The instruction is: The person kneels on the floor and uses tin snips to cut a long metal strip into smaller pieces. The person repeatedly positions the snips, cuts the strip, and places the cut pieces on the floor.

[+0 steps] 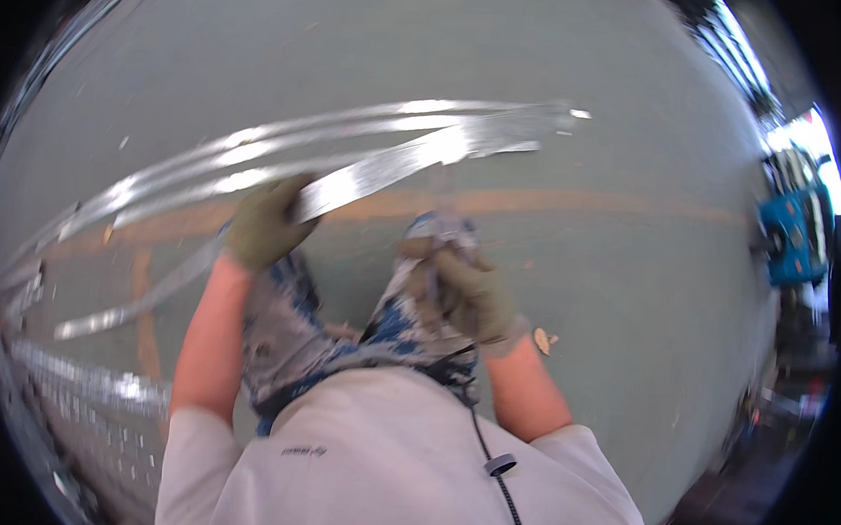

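Observation:
My left hand (265,223), in an olive work glove, grips a bundle of long, thin shiny metal strips (387,158). The strips run from the far right past the hand down to the lower left and are blurred. My right hand (471,293), also gloved, rests with curled fingers on my raised knee, against worn, paint-stained blue trousers (291,337). Whether it holds anything is hard to tell. My white shirt fills the lower middle.
The grey-green concrete floor (607,299) carries an orange painted line (573,205). More metal strips (106,380) lie stacked at the lower left. A blue machine or cart (795,232) stands at the right edge. A small scrap (542,340) lies by my right wrist.

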{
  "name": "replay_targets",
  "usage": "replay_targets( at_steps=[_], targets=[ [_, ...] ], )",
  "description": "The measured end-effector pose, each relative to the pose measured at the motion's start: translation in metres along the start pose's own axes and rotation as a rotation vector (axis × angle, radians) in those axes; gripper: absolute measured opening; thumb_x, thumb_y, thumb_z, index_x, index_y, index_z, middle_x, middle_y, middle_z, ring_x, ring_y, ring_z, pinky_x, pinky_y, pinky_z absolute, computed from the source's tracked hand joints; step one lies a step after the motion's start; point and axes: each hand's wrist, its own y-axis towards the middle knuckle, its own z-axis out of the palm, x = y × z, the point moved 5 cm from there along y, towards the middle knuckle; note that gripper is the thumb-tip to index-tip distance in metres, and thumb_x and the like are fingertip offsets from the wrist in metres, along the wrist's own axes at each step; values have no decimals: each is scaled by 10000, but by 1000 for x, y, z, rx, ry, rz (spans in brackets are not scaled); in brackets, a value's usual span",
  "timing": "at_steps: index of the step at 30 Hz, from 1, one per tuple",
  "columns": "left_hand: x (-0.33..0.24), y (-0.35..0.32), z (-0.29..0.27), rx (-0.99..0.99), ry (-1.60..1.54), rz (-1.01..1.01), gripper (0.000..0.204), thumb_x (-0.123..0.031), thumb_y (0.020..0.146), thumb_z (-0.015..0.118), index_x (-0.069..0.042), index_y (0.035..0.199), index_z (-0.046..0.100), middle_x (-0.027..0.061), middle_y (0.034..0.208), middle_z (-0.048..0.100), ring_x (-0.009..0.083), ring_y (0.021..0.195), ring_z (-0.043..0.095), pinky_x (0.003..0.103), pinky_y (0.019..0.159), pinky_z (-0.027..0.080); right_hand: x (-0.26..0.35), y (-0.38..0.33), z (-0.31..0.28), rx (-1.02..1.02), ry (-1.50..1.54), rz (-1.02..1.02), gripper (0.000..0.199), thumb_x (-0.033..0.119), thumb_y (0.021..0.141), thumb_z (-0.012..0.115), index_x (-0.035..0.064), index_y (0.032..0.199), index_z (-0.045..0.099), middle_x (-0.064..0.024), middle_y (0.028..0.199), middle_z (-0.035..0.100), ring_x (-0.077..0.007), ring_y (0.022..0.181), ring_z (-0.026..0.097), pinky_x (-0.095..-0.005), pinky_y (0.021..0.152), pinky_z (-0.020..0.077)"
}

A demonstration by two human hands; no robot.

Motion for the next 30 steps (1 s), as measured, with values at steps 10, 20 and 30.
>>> replay_targets(
  at_steps=[10, 20, 30],
  targets=[
    [15, -3, 41, 35, 96, -22, 487, -289, 833, 818, -139, 1277, 684, 122, 981, 757, 338, 913, 736, 455, 794, 574, -23, -18, -20, -370, -416, 134, 406, 247, 1110, 546, -17, 1419, 549, -106, 1072, 726, -162, 844, 706, -320, 704, 595],
    [15, -2, 49, 49, 153, -28, 486, -174, 832, 778, -111, 1298, 655, 130, 978, 738, 341, 922, 719, 473, 796, 564, -56, 4, -31, -477, -1024, 226, 401, 276, 1094, 583, 35, 1415, 578, -53, 1040, 718, -101, 826, 651, -267, 670, 529],
    [17, -4, 52, -21, 178, 19, 440, -177, 865, 740, -114, 1292, 653, 151, 978, 743, 352, 922, 722, 485, 802, 565, -55, 7, -35, -579, -1221, 131, 509, 360, 1050, 602, -9, 1402, 596, -308, 1171, 704, -468, 1108, 678, -488, 942, 528]
  ],
)
